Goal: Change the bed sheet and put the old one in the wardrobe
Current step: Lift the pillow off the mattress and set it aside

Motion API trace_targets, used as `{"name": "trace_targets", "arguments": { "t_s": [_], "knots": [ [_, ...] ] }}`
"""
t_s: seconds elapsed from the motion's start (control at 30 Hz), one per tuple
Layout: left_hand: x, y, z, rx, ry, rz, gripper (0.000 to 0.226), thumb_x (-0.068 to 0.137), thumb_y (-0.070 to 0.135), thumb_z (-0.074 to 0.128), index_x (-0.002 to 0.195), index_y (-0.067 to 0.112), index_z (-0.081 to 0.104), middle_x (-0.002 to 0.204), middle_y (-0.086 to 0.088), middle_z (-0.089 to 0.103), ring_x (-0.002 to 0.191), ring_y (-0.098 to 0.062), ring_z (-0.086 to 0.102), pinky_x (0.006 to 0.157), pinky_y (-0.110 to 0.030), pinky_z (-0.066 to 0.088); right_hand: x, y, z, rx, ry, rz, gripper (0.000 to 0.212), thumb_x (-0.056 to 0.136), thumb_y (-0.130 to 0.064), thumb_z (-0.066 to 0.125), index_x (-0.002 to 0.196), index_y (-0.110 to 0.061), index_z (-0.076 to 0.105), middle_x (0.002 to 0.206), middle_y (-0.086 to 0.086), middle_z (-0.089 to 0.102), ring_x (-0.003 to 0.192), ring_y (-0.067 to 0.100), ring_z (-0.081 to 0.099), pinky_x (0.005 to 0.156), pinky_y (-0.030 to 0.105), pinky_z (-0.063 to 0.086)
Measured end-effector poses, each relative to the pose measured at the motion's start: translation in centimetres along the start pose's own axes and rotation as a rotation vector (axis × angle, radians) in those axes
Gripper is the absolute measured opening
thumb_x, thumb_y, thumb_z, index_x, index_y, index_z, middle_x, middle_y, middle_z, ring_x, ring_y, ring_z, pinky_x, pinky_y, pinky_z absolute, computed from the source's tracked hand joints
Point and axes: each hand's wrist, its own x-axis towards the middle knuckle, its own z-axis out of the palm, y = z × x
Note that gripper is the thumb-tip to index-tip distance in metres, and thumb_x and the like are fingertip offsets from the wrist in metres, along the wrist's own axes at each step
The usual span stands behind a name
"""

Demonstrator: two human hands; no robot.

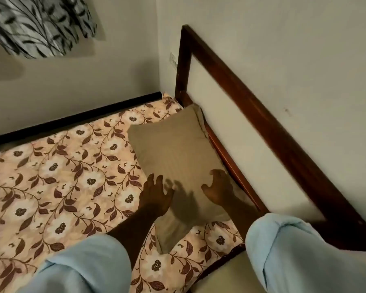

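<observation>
A peach bed sheet (pixel 57 178) with brown leaves and flowers covers the mattress. A tan pillow (pixel 173 153) lies on it against the wooden headboard (pixel 251 106). My left hand (pixel 154 193) hovers at the pillow's near left edge, fingers spread and slightly bent. My right hand (pixel 218 189) is over the pillow's near right part, fingers bent like a claw. Neither hand grips anything, and both cast shadows on the pillow. Light blue sleeves cover both forearms.
The bed stands in a corner, walls on the far side and behind the headboard. A grey leaf-print curtain (pixel 40 24) hangs at top left. A wall socket (pixel 173 59) sits beside the headboard post. The floor (pixel 224 275) shows at the bottom right.
</observation>
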Motion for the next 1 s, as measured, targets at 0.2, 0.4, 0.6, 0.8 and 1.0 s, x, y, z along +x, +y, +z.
{"name": "trace_targets", "arguments": {
  "t_s": [0.2,0.4,0.6,0.8,1.0],
  "knots": [
    [5.3,-1.5,5.4,-0.025,-0.240,-0.363,0.065,0.092,0.064,0.044,0.140,0.020,0.044,0.142,-0.014,0.051,0.131,-0.038,0.047,0.110,-0.052,0.039,4.9,2.9,2.3,-0.013,-0.022,0.047,0.075,0.088,-0.047,0.072,0.149,-0.016,0.041,0.154,0.007,0.040,0.143,0.029,0.037,0.114,0.047,0.042],
    [9.0,-1.2,9.8,-0.280,-0.112,-0.461,0.078,0.088,0.063,0.060,0.141,0.008,0.042,0.141,-0.017,0.052,0.129,-0.038,0.050,0.109,-0.045,0.041,8.7,6.1,5.4,-0.066,0.016,0.098,0.111,0.070,-0.083,0.061,0.155,-0.020,0.026,0.161,0.010,0.029,0.148,0.034,0.031,0.115,0.055,0.038],
    [11.8,-1.9,13.3,-0.644,0.146,-0.638,0.150,0.024,0.087,0.079,0.150,0.049,0.007,0.148,0.002,0.040,0.129,-0.041,0.048,0.099,-0.055,0.046,10.7,8.0,6.8,0.024,0.048,0.300,0.156,0.039,-0.101,0.062,0.158,-0.027,-0.007,0.168,0.012,0.012,0.153,0.038,0.019,0.120,0.060,0.021],
    [11.9,-3.3,11.9,-0.558,-0.137,-0.692,0.136,0.037,0.072,0.090,0.148,0.013,0.039,0.150,-0.012,0.046,0.133,-0.035,0.049,0.110,-0.047,0.046,11.6,8.2,6.4,0.016,-0.071,0.299,0.152,0.039,-0.100,0.064,0.159,-0.025,0.010,0.163,0.012,0.027,0.147,0.039,0.033,0.116,0.060,0.026],
    [13.1,-3.6,9.8,-0.266,-0.146,-0.498,0.056,0.103,0.059,0.032,0.148,0.028,0.047,0.152,-0.010,0.048,0.138,-0.032,0.046,0.117,-0.039,0.034,11.0,7.0,5.0,0.208,-0.015,0.122,0.111,0.057,-0.080,0.079,0.148,-0.026,0.045,0.140,0.003,0.060,0.124,0.027,0.060,0.104,0.044,0.050]
  ]
}}
